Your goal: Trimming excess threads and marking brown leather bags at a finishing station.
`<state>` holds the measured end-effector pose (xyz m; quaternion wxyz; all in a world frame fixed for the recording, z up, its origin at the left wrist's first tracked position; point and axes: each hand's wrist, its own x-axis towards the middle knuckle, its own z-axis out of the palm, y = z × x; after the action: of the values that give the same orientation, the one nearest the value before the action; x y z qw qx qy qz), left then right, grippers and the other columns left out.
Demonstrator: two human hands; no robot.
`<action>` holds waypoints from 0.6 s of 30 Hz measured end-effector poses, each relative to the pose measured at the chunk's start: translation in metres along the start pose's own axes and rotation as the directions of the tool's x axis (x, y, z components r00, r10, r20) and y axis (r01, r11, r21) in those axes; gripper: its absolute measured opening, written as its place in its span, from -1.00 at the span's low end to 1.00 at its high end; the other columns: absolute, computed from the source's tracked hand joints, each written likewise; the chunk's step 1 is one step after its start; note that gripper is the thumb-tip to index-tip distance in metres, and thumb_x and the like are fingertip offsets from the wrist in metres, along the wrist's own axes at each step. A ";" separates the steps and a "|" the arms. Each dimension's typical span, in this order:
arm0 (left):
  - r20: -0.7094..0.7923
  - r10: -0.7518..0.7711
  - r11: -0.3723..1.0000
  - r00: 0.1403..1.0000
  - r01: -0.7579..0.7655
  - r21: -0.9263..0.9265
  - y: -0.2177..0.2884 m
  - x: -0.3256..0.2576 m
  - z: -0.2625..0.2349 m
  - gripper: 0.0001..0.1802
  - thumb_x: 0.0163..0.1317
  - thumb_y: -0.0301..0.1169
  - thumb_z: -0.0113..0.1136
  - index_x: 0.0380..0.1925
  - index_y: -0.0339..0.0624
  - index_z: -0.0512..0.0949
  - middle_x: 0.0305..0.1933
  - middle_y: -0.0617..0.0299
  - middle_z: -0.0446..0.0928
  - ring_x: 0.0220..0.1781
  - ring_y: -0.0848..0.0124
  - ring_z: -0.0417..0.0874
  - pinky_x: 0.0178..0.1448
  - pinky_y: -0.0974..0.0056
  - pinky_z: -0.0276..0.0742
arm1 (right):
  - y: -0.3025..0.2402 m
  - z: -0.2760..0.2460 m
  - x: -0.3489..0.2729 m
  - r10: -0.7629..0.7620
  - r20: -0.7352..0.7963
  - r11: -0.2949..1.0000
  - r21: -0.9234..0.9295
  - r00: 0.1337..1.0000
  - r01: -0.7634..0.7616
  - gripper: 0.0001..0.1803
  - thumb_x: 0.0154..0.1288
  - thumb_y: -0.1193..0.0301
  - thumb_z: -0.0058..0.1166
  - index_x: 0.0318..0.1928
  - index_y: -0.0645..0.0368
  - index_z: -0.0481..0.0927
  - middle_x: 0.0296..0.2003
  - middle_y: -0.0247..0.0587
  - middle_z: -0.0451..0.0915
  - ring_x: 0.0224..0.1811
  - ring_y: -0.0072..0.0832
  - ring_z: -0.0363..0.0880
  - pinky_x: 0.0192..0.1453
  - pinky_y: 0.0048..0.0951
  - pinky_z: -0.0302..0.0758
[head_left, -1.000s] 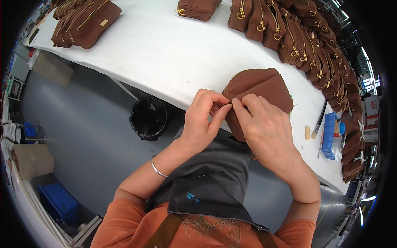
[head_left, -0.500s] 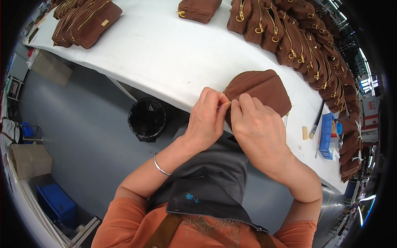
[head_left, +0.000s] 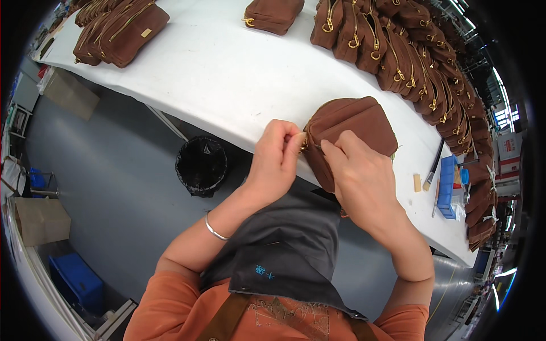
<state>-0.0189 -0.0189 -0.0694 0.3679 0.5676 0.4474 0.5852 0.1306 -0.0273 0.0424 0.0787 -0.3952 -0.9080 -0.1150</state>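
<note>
A brown zippered pouch (head_left: 367,122) rests at the near edge of the white table, tilted toward me. My left hand (head_left: 276,162) is closed in a pinch at its left end, on the gold zipper pull (head_left: 303,144), which is partly covered by the fingertips. Over the pouch's near side lies my right hand (head_left: 363,170), its thumb and forefinger pressed together against the fabric. Whatever sits between those right fingertips is too small to make out.
Many brown pouches (head_left: 398,71) line the table's right side. Another pouch (head_left: 274,16) and a stack (head_left: 128,34) lie farther back. At right are a brush (head_left: 434,165), a tan block (head_left: 417,183) and a blue tray (head_left: 447,187). A black-lined bin (head_left: 201,165) stands below left.
My hands have moved apart. The left has shifted slightly left to the gold zipper pull, now visible, while the right has come away from it onto the pouch's near side.
</note>
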 end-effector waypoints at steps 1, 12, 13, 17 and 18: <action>-0.044 0.016 0.999 0.999 -0.014 0.043 -0.002 -0.002 -0.006 -0.90 0.44 -0.44 0.01 -0.26 -0.24 0.41 -0.43 0.43 0.32 -0.43 0.68 0.24 -0.38 0.50 0.24 | 0.000 -0.005 -0.004 -0.004 -0.002 1.000 0.001 1.000 0.004 -0.76 -0.13 0.57 0.15 -0.33 0.29 0.56 -0.42 -0.19 0.41 -0.39 -0.39 0.55 -0.43 -0.42 0.54; -0.331 0.160 0.838 0.930 0.049 0.544 -0.009 -0.005 -0.103 -0.90 0.28 -0.48 0.18 -0.27 -0.30 0.57 -0.24 0.15 0.54 -0.32 0.42 0.52 -0.29 0.31 0.47 | 0.063 0.000 -0.081 0.569 -0.106 0.786 0.362 0.816 -0.501 -0.70 0.17 0.58 0.21 -0.05 0.28 0.62 -0.34 -0.18 0.53 -0.43 -0.44 0.50 -0.39 -0.45 0.42; -0.377 0.244 0.823 0.893 0.015 0.568 -0.005 0.000 -0.100 -0.84 0.25 -0.52 0.18 -0.18 -0.27 0.59 -0.16 0.15 0.55 -0.24 0.42 0.55 -0.21 0.32 0.51 | 0.075 0.013 -0.094 0.683 -0.135 0.701 0.397 0.718 -0.592 -0.71 0.20 0.57 0.20 -0.03 0.27 0.63 -0.34 -0.22 0.55 -0.40 -0.53 0.45 -0.36 -0.52 0.38; -0.201 0.040 0.960 0.979 0.018 0.280 -0.008 0.019 -0.081 -0.74 0.26 -0.52 0.16 -0.05 -0.26 0.58 -0.11 0.13 0.58 -0.15 0.42 0.59 -0.06 0.34 0.52 | 0.110 0.069 -0.140 0.815 -0.108 0.564 0.373 0.569 -0.737 -0.71 0.26 0.48 0.17 -0.01 0.30 0.61 -0.24 -0.16 0.59 -0.35 -0.49 0.50 -0.27 -0.46 0.45; -0.152 0.009 0.977 0.988 0.024 0.213 -0.006 0.026 -0.071 -0.74 0.28 -0.49 0.16 -0.04 -0.26 0.59 -0.11 0.13 0.60 -0.18 0.42 0.59 -0.05 0.33 0.53 | 0.112 0.076 -0.144 0.831 -0.086 0.541 0.358 0.550 -0.761 -0.70 0.27 0.45 0.16 -0.01 0.32 0.61 -0.21 -0.13 0.60 -0.32 -0.45 0.53 -0.22 -0.44 0.47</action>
<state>-0.0920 -0.0001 -0.0635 0.2714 0.5559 0.5367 0.5739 0.3064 -0.0338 -0.0479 0.2892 -0.7340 -0.6143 0.0150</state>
